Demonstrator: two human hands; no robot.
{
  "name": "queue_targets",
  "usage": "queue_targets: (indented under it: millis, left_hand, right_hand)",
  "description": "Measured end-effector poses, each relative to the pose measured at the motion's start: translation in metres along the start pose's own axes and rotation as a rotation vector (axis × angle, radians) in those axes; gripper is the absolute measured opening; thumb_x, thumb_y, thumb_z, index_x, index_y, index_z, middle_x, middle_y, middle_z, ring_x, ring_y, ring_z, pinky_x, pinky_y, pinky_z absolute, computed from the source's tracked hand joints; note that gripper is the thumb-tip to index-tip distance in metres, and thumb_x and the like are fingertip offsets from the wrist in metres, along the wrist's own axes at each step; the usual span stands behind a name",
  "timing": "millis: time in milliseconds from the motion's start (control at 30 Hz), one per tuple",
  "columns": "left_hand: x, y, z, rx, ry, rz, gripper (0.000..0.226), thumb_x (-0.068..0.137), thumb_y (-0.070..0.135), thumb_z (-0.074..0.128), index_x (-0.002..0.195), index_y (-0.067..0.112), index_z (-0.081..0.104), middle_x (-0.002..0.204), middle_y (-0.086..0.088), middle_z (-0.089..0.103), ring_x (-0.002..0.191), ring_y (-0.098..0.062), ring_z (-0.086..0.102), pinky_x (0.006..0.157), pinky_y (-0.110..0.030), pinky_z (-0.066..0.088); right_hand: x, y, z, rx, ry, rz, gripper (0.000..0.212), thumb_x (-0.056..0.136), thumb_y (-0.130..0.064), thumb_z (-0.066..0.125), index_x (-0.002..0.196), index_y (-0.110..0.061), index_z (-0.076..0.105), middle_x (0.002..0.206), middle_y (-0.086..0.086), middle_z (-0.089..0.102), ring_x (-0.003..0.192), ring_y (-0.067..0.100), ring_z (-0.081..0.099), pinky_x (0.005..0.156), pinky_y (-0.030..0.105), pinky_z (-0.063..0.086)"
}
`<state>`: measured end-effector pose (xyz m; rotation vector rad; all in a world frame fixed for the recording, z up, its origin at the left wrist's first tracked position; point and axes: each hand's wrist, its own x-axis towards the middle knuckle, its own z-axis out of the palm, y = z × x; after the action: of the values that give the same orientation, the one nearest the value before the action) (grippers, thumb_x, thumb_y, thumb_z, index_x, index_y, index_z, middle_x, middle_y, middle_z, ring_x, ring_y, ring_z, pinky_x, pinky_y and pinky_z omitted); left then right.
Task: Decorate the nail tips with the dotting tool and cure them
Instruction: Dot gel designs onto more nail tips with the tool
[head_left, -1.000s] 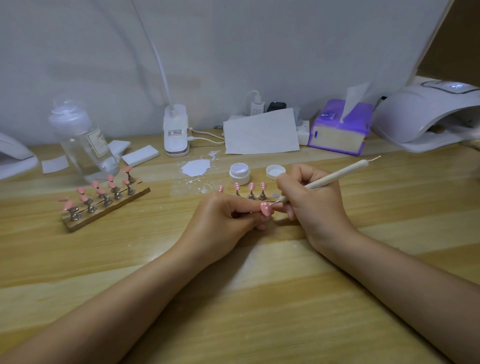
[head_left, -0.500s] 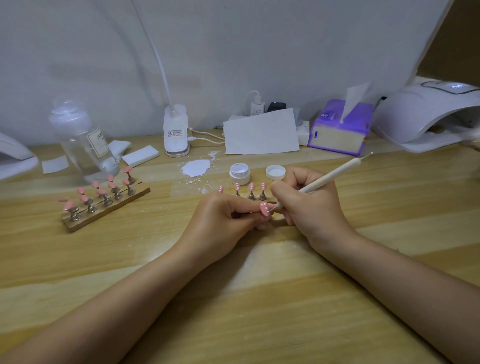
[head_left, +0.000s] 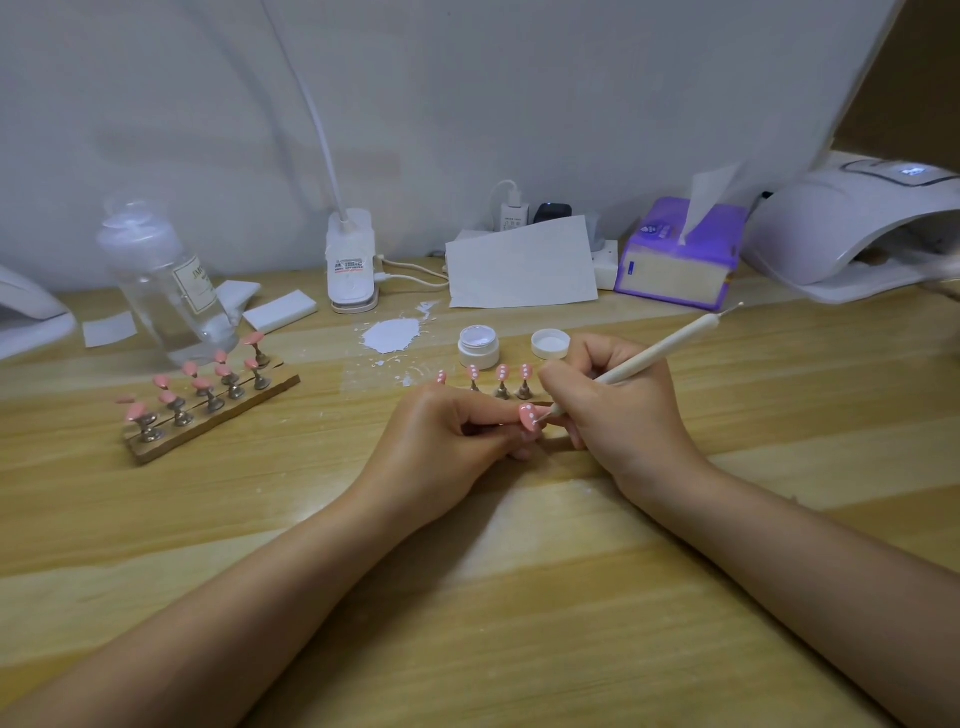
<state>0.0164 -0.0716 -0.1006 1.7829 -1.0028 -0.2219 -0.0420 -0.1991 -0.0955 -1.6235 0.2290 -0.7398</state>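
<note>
Pink nail tips, part dotted and part plain, none yet in the lamp.

Wooden rack (head_left: 208, 410) at the left carries plain pink tips, apparently undotted work. At centre the left hand (head_left: 441, 441) pinches one pink nail tip (head_left: 528, 415) bearing white dots, while four dotted tips (head_left: 501, 374) stand just behind beside the open white gel pot (head_left: 478, 345). The right hand (head_left: 618, 410) grips the dotting tool (head_left: 660, 349), its point on the held tip. The curing lamp (head_left: 852, 228) waits far right; curing seems still ahead.
</note>
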Motion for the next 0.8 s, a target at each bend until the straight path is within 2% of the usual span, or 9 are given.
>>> queue_targets:
  millis: [167,333,433,533,700,800]
  left_hand:
    - [-0.0002,0.0010,-0.0003,0.007,0.003,0.002,0.026,0.080,0.009,0.068,0.082,0.035,0.071,0.060,0.014,0.068,0.061,0.015,0.053,0.064,-0.010,0.045]
    - [-0.0009,0.0021,0.0000,-0.004,0.007,-0.007,0.028,0.080,0.008,0.068,0.082,0.036,0.071,0.064,0.010,0.070,0.064,0.012,0.055,0.069,-0.012,0.047]
    - [-0.0009,0.0024,0.0002,-0.006,0.008,-0.009,0.027,0.080,0.009,0.068,0.080,0.036,0.071,0.063,0.012,0.070,0.064,0.012,0.055,0.070,-0.011,0.047]
    - [-0.0009,0.0028,0.0003,-0.012,0.008,-0.009,0.025,0.080,0.010,0.068,0.081,0.035,0.071,0.062,0.012,0.069,0.064,0.012,0.054,0.070,-0.011,0.047]
    - [-0.0009,0.0019,0.0001,-0.002,0.012,-0.022,0.019,0.079,0.009,0.068,0.081,0.028,0.072,0.065,0.007,0.071,0.064,0.011,0.055,0.070,-0.014,0.048]
    - [-0.0006,0.0023,0.0004,-0.010,0.013,-0.020,0.024,0.080,0.010,0.068,0.081,0.033,0.072,0.065,0.008,0.071,0.064,0.011,0.054,0.070,-0.014,0.048]
  right_hand:
    - [-0.0010,-0.0003,0.0003,-0.002,-0.021,-0.007,0.032,0.063,-0.008,0.056,0.044,-0.014,0.031,0.036,0.000,0.030,0.032,0.007,0.028,0.040,0.019,0.028]
    - [0.0004,0.0011,-0.0002,-0.009,0.005,-0.004,0.043,0.072,0.007,0.056,0.045,-0.014,0.031,0.042,0.003,0.029,0.034,0.007,0.027,0.045,0.024,0.030]
    - [-0.0001,0.0025,-0.0007,-0.025,-0.006,-0.010,0.041,0.069,0.001,0.058,0.044,-0.015,0.031,0.036,-0.002,0.030,0.032,0.007,0.028,0.039,0.018,0.028]
    - [0.0000,0.0017,-0.0002,-0.048,-0.005,-0.004,0.030,0.061,-0.011,0.055,0.044,-0.015,0.030,0.038,-0.003,0.027,0.037,0.009,0.026,0.042,0.021,0.026]
    - [-0.0007,0.0004,0.0012,-0.039,0.011,0.006,0.027,0.058,-0.012,0.053,0.044,-0.016,0.030,0.040,0.003,0.027,0.035,0.008,0.025,0.046,0.025,0.028]
    - [-0.0008,0.0010,0.0004,-0.064,-0.005,-0.006,0.026,0.058,-0.013,0.053,0.044,-0.014,0.030,0.039,-0.001,0.028,0.037,0.009,0.027,0.043,0.022,0.028]
